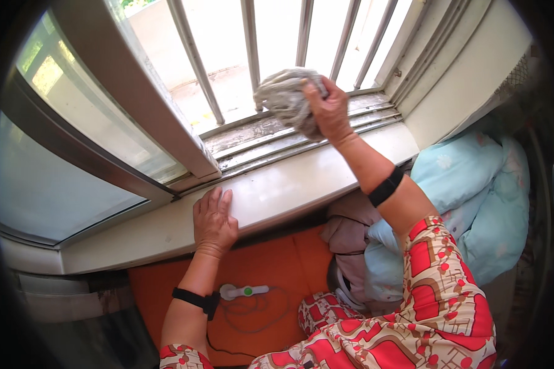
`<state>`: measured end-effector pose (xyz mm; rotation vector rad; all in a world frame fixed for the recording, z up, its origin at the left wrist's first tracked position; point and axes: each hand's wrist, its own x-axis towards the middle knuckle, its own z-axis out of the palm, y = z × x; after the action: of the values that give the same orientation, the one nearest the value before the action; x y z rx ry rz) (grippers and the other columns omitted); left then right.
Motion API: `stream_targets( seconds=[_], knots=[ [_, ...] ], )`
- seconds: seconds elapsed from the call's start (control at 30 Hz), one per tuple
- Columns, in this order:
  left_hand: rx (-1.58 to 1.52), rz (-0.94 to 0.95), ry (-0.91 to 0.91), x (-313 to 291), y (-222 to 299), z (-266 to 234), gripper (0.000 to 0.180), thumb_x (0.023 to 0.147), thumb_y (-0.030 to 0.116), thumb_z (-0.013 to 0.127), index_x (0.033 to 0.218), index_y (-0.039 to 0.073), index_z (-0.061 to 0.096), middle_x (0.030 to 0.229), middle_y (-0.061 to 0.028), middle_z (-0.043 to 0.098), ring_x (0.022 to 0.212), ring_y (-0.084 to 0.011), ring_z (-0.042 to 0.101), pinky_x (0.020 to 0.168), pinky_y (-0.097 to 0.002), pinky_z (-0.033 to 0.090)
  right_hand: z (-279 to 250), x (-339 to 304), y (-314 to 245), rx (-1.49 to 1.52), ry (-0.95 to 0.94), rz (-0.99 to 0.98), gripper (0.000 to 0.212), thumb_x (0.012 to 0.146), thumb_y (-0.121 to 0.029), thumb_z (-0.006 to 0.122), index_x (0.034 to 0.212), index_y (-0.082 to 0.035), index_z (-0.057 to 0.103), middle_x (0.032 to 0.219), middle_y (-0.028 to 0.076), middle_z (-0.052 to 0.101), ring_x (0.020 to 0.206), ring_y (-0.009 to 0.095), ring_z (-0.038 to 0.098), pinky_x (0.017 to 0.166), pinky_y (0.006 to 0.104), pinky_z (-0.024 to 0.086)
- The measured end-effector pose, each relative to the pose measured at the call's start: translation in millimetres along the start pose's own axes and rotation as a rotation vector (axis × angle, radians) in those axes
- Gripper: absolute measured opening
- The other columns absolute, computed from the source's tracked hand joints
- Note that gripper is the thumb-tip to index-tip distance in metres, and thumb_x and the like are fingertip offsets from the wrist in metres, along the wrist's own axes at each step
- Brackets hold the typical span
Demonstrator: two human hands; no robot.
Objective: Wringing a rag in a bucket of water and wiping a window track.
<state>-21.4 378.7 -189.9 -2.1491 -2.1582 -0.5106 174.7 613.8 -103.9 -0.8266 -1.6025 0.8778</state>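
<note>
My right hand (329, 114) is closed around a bunched grey cloth (289, 101). It holds the cloth over the window track (252, 144), in front of the metal bars (250, 49). Whether the cloth touches the bars, I cannot tell. My left hand (215, 215) rests flat on the white windowsill (295, 184), fingers stretched out and holding nothing. Dark, dirty patches show along the track.
At the left stands the sliding window's frame (148, 80). A light blue quilt (474, 184) and a mauve cloth (351, 224) are heaped at the right. Below the sill, a white device with a green button (246, 291) and a thin cord lies on an orange surface (264, 258).
</note>
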Motion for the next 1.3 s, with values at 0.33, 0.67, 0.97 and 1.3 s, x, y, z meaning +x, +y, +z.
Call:
stream_targets(
  seconds=[0.33,0.67,0.97,1.3],
  knots=[
    [0.006,0.016,0.011,3,5,-1,0.053,0.064,0.012,0.048,0.117,0.008,0.049,0.120,-0.0125,0.045,0.114,-0.0298,0.041,0.097,-0.0417,0.031,-131,11,112,-1.326,-0.087,0.349,0.054,0.078,-0.051,0.055,0.119,-0.016,0.055,0.133,0.009,0.041,0.128,0.024,0.033,0.104,0.0400,0.027],
    [0.005,0.036,0.013,3,1,3,0.054,0.064,0.013,0.047,0.117,0.008,0.048,0.120,-0.0132,0.045,0.113,-0.0308,0.041,0.097,-0.0429,0.031,-75,15,75,-0.717,-0.054,0.154,0.041,0.079,-0.037,0.059,0.110,-0.009,0.060,0.098,0.013,0.063,0.094,0.029,0.059,0.083,0.0338,0.046],
    [0.008,0.024,0.004,5,-1,2,0.053,0.065,0.015,0.045,0.117,0.007,0.048,0.119,-0.0136,0.045,0.112,-0.0313,0.042,0.096,-0.0432,0.031,-158,45,131,-1.719,-0.051,0.342,0.058,0.082,-0.046,0.047,0.126,-0.009,0.047,0.137,0.008,0.038,0.129,0.022,0.029,0.101,0.0392,0.030],
    [0.022,0.039,-0.014,2,-5,1,0.056,0.063,0.014,0.051,0.118,0.008,0.048,0.119,-0.0125,0.044,0.114,-0.0291,0.042,0.096,-0.0429,0.032,-146,74,103,-1.610,-0.187,0.708,0.064,0.079,-0.043,0.049,0.133,-0.011,0.038,0.130,0.015,0.047,0.122,0.027,0.044,0.098,0.0351,0.040]
  ],
)
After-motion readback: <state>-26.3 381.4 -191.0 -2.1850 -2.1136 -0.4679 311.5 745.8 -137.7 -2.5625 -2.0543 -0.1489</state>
